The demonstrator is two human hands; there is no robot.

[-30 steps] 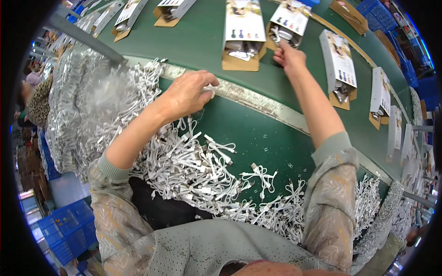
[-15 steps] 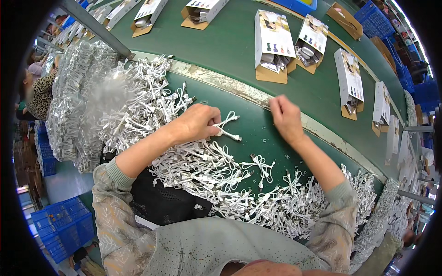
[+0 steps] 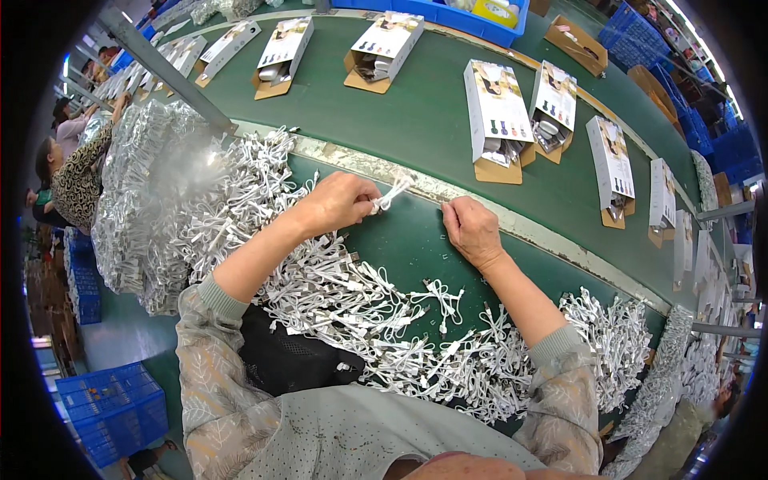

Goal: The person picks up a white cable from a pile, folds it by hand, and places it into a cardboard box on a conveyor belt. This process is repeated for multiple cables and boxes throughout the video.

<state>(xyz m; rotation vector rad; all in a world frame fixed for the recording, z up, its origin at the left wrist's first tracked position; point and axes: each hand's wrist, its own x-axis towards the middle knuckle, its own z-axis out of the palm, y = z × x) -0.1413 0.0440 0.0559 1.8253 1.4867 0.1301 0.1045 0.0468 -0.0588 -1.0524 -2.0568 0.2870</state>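
Note:
My left hand (image 3: 338, 205) pinches a folded white cable (image 3: 394, 194), whose looped end sticks out to the right, close to the pale worn ledge (image 3: 352, 164). Across a small gap, my right hand (image 3: 474, 234) is closed with the thumb against the curled fingers; whatever they may hold is hidden. Below both hands spreads a heap of white bundled cables (image 3: 328, 284), and one cable bundle (image 3: 442, 304) lies somewhat apart on the green tabletop (image 3: 396, 248). Tiny clear bits are scattered near it.
Beyond the ledge, open printed boxes (image 3: 498, 108) with packed items stand along a green belt (image 3: 336, 104). Bagged cables (image 3: 148, 192) pile up at left beside a metal post (image 3: 164, 64). A black mesh cloth (image 3: 292, 356) lies near me. Other people (image 3: 80, 180) sit farther left.
My right hand has come left and down, closer to the left hand. The cable in my left hand has turned upward toward the ledge. The view has tilted, and the boxes appear lower.

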